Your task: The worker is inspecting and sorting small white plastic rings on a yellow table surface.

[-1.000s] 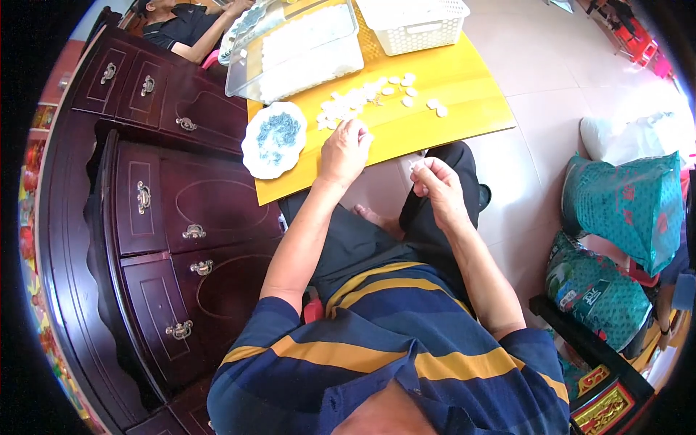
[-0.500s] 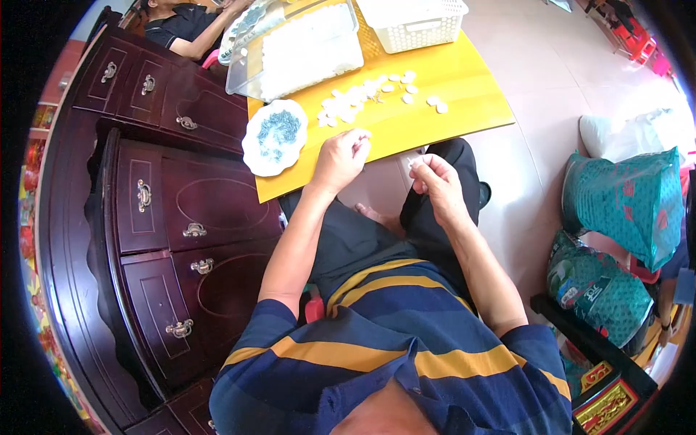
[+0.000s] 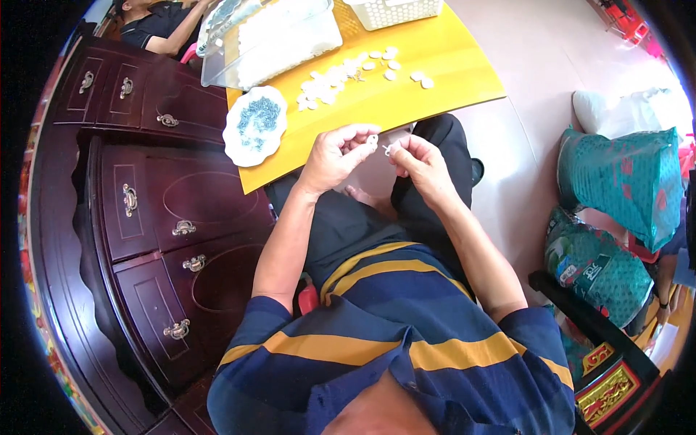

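Just off the near edge of the yellow table (image 3: 464, 83), my two hands are close together over my lap. My left hand (image 3: 333, 161) is closed, pinching a small off-white rounded piece (image 3: 373, 140) between thumb and fingers. Facing it, my right hand (image 3: 423, 167) pinches a tiny white hook-shaped piece (image 3: 387, 150). A small gap separates the two pieces. Several flat white oval pieces (image 3: 326, 85) lie scattered on the table beyond my hands. Left of them, a white scalloped dish (image 3: 233, 145) holds many small dark bluish-grey bits, too fine to make out.
A clear plastic bin (image 3: 212, 74) with white contents and a white perforated basket (image 3: 399, 16) stand at the table's far side. A dark wooden cabinet (image 3: 145, 185) lines the left. Teal bags (image 3: 616, 185) are at right. Another person (image 3: 163, 30) sits at the far left.
My hands have come closer together, and the left has turned so its pinched piece shows. The view has shifted slightly, moving the table up and left in the picture.
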A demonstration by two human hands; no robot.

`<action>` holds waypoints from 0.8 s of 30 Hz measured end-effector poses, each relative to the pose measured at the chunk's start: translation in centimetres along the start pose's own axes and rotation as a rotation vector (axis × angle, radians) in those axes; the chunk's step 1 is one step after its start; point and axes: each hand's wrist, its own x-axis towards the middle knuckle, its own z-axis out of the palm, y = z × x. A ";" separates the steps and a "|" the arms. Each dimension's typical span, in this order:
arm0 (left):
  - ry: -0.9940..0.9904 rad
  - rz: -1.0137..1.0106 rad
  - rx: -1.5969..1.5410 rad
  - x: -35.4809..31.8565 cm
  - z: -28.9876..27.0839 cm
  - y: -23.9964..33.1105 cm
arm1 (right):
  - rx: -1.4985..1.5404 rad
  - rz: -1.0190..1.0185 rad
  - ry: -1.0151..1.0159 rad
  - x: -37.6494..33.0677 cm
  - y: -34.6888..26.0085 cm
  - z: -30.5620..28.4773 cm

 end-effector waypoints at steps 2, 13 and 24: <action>-0.021 -0.012 -0.015 0.0 0.1 -0.2 | 0.000 0.006 -0.004 0.1 0.1 -0.1; 0.056 -0.101 -0.222 -0.7 1.6 -1.1 | -0.050 -0.017 0.017 -0.1 0.0 -0.3; 0.146 -0.092 -0.265 -1.0 2.0 -1.8 | -0.023 -0.010 0.010 0.0 0.1 -0.8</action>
